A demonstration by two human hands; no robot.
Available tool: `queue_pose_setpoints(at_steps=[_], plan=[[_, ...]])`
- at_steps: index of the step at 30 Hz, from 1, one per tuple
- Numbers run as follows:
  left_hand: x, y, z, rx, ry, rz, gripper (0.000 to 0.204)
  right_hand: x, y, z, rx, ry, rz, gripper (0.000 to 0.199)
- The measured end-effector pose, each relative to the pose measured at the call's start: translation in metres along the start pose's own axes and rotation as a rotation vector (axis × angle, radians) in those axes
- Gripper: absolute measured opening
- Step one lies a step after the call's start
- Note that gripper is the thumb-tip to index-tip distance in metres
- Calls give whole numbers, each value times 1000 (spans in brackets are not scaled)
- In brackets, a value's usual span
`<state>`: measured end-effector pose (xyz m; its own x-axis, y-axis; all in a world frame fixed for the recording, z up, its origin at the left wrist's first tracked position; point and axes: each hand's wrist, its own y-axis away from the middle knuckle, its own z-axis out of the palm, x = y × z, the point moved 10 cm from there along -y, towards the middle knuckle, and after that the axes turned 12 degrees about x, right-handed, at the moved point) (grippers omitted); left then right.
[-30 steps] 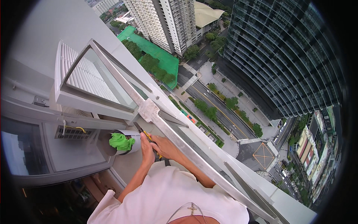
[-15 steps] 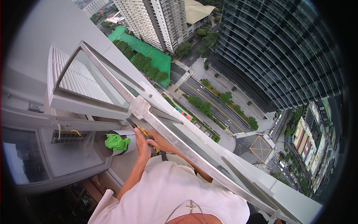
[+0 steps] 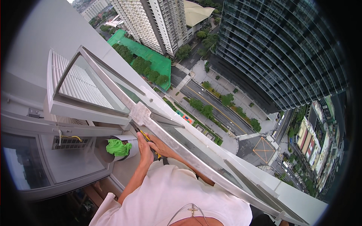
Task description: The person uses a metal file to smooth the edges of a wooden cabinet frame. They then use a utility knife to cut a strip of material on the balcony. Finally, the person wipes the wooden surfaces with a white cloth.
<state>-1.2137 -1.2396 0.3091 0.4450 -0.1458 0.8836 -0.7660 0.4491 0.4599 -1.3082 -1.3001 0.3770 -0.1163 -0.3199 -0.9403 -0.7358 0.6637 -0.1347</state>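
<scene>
"Where the two hands meet, what is to be seen?"

"A yellow-and-black hand tool point(image 3: 144, 134) is held there, low in front of the body and at a slant; its dark tip is pointed up and to the left, near the broad joint point(image 3: 140, 114) of the metal rail point(image 3: 109, 81)."

"How is it gripped?"

"By the right hand point(image 3: 161, 146) it is clasped, the fingers being bent across it. The left hand point(image 3: 145, 148) is laid along its other side, touching it; whether those fingers are also closed around it cannot be told, since part of the hand is hidden."

"What is set close by?"

"Just beside the left hand, to its left, a pale bucket point(image 3: 133, 147) is placed, with a bunched bright green cloth point(image 3: 118, 147) lodged in its mouth. The right forearm is partly covered by the metal rail."

"And farther out?"

"At the upper left a white louvred panel point(image 3: 81, 81) is seen through glass; below it, a yellow cord point(image 3: 73, 138) is hung near a vent grille point(image 3: 71, 143). A white shirt point(image 3: 177, 196) is worn, with a cross pendant point(image 3: 193, 210) above it. Beyond the rail, far below, a street point(image 3: 215, 108) is lined with trees, and to the right it is overlooked by a dark glass tower point(image 3: 279, 56)."
</scene>
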Motion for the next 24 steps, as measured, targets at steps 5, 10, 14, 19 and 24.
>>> queue_pose_setpoints(at_steps=[5,10,14,19,24], plan=[[6,2,2,-11,29,30,50,-1,1,2,-13,15,-6,41],[10,4,-6,36,-6,30,50,-3,1,3,-30,38,-11,42],[12,7,-8,31,7,28,51,-4,1,1,-47,57,-15,44],[12,7,-15,49,1,32,51,-7,1,2,-73,90,-25,45],[18,11,-16,14,27,63,51,-10,0,4,-103,114,-34,47]])
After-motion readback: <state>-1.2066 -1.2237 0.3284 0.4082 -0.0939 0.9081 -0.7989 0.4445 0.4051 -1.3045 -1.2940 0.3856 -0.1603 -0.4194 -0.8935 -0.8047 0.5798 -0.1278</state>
